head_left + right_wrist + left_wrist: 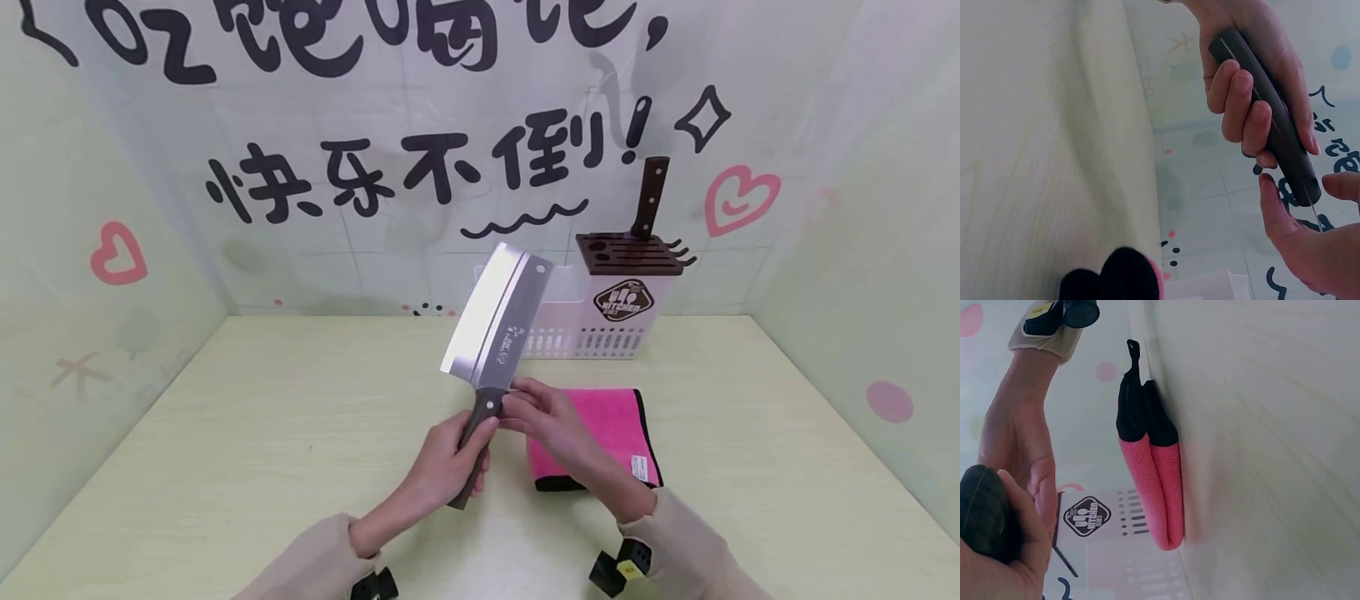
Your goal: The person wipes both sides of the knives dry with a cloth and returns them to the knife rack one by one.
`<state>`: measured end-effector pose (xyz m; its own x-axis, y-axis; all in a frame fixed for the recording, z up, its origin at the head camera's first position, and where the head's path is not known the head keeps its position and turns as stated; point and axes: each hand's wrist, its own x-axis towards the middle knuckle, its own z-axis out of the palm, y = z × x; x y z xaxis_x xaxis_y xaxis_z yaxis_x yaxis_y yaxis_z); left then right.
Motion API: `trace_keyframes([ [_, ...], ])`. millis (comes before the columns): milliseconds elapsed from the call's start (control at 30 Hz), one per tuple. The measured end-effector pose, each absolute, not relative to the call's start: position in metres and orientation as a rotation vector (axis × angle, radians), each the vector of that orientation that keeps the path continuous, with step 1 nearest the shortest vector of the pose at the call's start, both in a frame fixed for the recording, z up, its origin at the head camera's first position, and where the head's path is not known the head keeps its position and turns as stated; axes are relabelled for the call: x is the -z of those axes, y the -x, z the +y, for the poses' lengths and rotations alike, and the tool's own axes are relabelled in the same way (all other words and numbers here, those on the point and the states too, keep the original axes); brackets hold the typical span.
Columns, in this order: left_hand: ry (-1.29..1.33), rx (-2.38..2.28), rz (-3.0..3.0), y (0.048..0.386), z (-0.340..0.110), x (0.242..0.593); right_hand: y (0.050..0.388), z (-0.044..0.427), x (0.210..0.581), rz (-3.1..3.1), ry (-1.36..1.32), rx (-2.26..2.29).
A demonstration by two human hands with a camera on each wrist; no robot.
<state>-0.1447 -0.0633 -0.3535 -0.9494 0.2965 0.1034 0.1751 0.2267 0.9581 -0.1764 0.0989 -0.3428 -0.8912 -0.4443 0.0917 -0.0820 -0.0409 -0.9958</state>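
Observation:
A cleaver (498,325) with a broad steel blade is held up above the table, tilted, its blade pointing up and away. My left hand (447,458) grips its dark handle (1266,112), fingers wrapped round it in the right wrist view. My right hand (551,421) is at the joint of handle and blade. Its thumb and fingers lie on either side there, with the thin blade between them in the right wrist view; firm contact is hard to tell. Below and behind the right hand lies a folded pink cloth (611,425) with black edging.
At the back wall stands a white perforated basket (555,321) with a kitchen label. A dark brown slotted knife block top (630,254) with hooks sits on its right end, a brown knife handle (651,196) rising from it. Printed walls enclose the pale wooden table (300,417).

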Motion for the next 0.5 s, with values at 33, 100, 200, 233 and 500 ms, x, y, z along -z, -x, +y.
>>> trace_keyframes([
  [33, -0.452, -1.839, 2.38, 0.145, -0.064, 0.353, 0.176, 0.101, 0.343, 2.008, 0.58, 1.979],
  [100, -0.441, -1.839, 2.378, 0.146, -0.066, 0.351, 0.176, 0.107, 0.343, 2.115, 0.623, 1.871],
  [200, -0.419, -1.841, 2.378, 0.147, -0.07, 0.349, 0.175, 0.12, 0.347, 2.327, 0.731, 1.653],
  [233, -0.414, -1.84, 2.379, 0.147, -0.071, 0.348, 0.174, 0.125, 0.348, 2.393, 0.768, 1.572],
  [500, -0.404, -1.833, 2.402, 0.151, -0.077, 0.347, 0.165, 0.159, 0.358, 2.87, 0.961, 0.716],
])
